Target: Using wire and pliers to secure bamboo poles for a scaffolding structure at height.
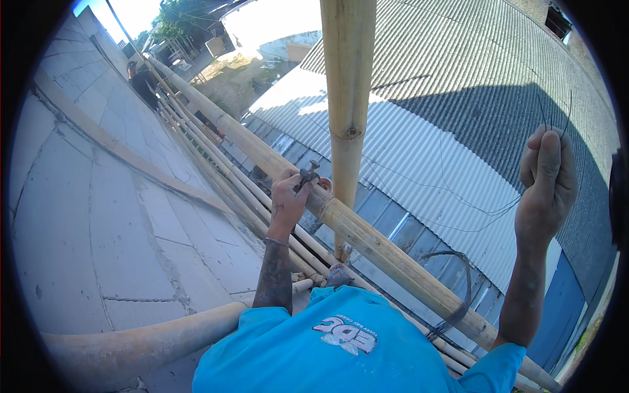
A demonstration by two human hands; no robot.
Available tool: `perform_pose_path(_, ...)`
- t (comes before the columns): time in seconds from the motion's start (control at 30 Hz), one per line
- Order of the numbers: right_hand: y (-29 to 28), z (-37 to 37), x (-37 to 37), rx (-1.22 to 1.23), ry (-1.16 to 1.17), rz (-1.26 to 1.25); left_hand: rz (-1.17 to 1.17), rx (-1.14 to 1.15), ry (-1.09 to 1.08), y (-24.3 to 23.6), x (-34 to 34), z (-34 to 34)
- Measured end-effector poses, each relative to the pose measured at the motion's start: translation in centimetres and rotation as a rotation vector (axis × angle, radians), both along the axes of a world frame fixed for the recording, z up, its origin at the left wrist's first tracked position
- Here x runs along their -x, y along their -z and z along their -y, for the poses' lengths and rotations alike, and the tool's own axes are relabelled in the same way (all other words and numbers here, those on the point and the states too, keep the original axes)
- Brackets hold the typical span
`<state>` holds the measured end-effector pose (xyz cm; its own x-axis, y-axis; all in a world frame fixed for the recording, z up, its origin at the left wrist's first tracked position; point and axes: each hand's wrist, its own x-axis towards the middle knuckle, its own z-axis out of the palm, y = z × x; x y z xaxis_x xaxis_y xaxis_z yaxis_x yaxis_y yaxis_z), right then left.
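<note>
My left hand is closed around a small dark metal tool with a knobbed end, resting on the horizontal bamboo pole; its exact kind is hard to make out. Raised at the right, my right hand pinches a thin dark wire. Two wire ends stick up above its fingers, while the rest loops down and left towards the poles. An upright bamboo pole stands just beyond the horizontal one, close to my left hand. A bundle of dark wire hangs over the horizontal pole on the right.
Several bamboo poles run along the pale block wall at left. A thick bamboo pole crosses near my left side. Below lie corrugated roofs. Another person is farther along the wall.
</note>
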<state>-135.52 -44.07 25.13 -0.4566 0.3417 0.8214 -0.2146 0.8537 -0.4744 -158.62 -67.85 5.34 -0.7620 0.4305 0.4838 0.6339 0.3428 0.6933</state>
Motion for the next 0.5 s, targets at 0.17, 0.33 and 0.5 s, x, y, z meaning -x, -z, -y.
perform_pose_path(0.17, 0.4, 0.0, 0.0, -0.027, 0.015, 0.003, 0.016, 0.119, 0.023, 0.5, -0.1, 0.7)
perform_pose_path(0.33, 0.4, 0.0, -0.1, 0.027, -0.040, -0.015, 0.100, 0.068, -0.002, 0.2, -0.8, 1.8)
perform_pose_path(0.5, 0.7, 0.5, 0.4, 0.059, 0.040, 0.007, 0.104, 0.098, -0.009, -0.2, -1.0, 1.9)
